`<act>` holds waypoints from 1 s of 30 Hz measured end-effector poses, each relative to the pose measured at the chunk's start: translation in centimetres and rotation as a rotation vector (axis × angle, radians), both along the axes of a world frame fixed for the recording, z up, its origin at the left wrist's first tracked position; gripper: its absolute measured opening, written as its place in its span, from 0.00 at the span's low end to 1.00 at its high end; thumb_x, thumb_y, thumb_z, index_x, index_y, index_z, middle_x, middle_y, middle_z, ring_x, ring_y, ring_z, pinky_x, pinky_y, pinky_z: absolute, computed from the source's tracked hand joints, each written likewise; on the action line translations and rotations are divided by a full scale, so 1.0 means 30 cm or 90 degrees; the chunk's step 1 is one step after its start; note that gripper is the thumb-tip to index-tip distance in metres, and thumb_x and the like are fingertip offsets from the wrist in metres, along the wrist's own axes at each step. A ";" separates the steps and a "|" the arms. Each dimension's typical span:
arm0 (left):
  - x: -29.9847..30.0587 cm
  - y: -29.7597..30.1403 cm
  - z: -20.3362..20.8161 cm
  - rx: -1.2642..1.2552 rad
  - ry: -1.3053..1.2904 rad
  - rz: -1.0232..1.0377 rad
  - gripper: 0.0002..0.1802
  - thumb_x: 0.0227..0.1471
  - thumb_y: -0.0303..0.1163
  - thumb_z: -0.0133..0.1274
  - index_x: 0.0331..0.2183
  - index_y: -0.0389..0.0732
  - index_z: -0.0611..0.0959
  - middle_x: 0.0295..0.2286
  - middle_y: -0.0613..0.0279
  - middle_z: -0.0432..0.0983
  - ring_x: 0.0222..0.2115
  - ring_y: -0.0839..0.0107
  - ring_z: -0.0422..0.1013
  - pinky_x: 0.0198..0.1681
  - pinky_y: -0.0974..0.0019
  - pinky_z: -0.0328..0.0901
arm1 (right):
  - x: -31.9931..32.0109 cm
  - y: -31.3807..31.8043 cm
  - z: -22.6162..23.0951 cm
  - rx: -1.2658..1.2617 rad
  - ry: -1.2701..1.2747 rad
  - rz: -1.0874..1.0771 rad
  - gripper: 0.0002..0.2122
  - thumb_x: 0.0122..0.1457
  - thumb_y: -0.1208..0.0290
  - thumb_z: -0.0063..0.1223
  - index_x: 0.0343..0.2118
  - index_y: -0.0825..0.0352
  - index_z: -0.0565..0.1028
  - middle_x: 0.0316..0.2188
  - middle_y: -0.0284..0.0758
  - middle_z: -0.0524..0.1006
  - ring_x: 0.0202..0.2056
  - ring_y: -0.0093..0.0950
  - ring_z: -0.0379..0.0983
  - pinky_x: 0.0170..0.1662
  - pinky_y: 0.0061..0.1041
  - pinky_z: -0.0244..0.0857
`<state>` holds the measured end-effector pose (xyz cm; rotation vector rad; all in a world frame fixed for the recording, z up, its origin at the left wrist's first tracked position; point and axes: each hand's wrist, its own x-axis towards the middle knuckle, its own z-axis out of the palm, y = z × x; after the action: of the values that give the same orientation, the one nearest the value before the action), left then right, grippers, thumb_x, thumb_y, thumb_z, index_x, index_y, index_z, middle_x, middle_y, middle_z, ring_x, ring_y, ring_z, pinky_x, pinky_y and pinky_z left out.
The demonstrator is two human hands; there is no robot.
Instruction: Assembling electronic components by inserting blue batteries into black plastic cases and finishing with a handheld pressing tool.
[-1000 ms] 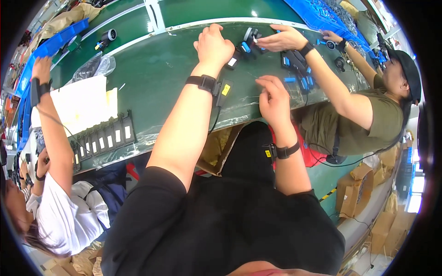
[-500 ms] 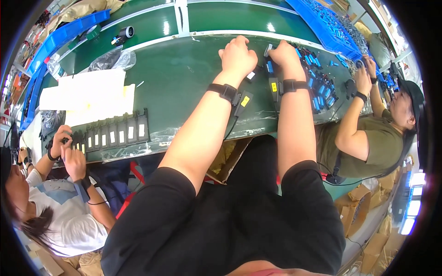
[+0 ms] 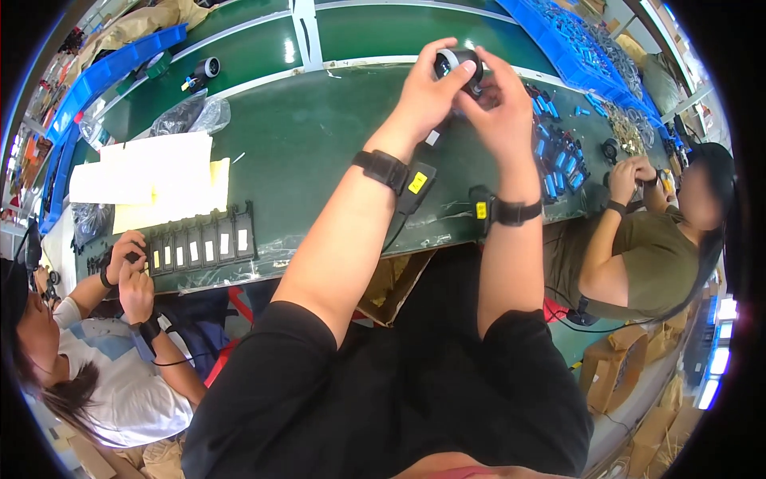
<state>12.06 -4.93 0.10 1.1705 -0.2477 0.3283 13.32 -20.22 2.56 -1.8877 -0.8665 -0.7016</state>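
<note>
A round black housing with a pale ring at one end [image 3: 472, 57] is held up over the far part of the green table between my two hands. My left hand [image 3: 428, 86] wraps round its left side, thumb across the front. From the right, my right hand [image 3: 506, 104] grips it with fingers over the far side. Which inner parts it has cannot be made out. Under my hands, partly hidden, lies a small dark piece with a white label [image 3: 433, 137]. Blue cylindrical parts with black bits [image 3: 565, 160] are spread beside my right forearm.
Papers [image 3: 144, 172] and a row of black frames with white labels [image 3: 209, 242] lie at left. Another round black housing [image 3: 209, 68] rests beyond the table's far edge. Blue bins [image 3: 558, 44] stand at the back. Co-workers' hands work at left [image 3: 134, 275] and right [image 3: 626, 180].
Both hands have come off the table area and together, and now hold the round black housing. My right hand has turned inward. The right co-worker's hands have moved lower.
</note>
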 end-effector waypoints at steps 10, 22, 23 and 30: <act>-0.072 0.089 0.070 -0.237 -0.134 -0.052 0.26 0.68 0.32 0.54 0.64 0.42 0.69 0.55 0.42 0.78 0.31 0.63 0.78 0.33 0.62 0.74 | -0.083 0.032 -0.119 0.306 0.568 0.455 0.21 0.75 0.67 0.53 0.66 0.73 0.72 0.53 0.39 0.82 0.47 0.28 0.82 0.54 0.29 0.74; 0.002 0.104 -0.013 0.082 -0.308 0.261 0.30 0.58 0.27 0.67 0.60 0.39 0.77 0.43 0.55 0.82 0.40 0.67 0.78 0.46 0.63 0.75 | -0.112 0.068 -0.177 0.400 0.555 0.439 0.18 0.73 0.74 0.50 0.61 0.78 0.77 0.34 0.32 0.80 0.39 0.25 0.74 0.49 0.27 0.67; -0.070 0.064 0.050 0.149 -0.260 0.294 0.29 0.58 0.27 0.67 0.60 0.39 0.78 0.44 0.53 0.81 0.39 0.65 0.79 0.46 0.63 0.75 | -0.103 0.040 -0.183 0.455 0.596 0.498 0.19 0.73 0.73 0.49 0.60 0.79 0.77 0.32 0.32 0.78 0.38 0.27 0.73 0.49 0.29 0.67; -0.052 0.083 0.052 0.462 -0.538 0.552 0.29 0.57 0.29 0.66 0.59 0.39 0.80 0.51 0.44 0.78 0.49 0.47 0.78 0.55 0.55 0.72 | -0.046 0.037 -0.238 0.518 0.623 0.453 0.20 0.72 0.72 0.45 0.56 0.84 0.77 0.30 0.34 0.75 0.36 0.30 0.70 0.48 0.33 0.66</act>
<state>10.51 -2.45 1.65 1.7665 -0.6203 1.6110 11.94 -19.10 -4.57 -0.8647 -0.4193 0.3090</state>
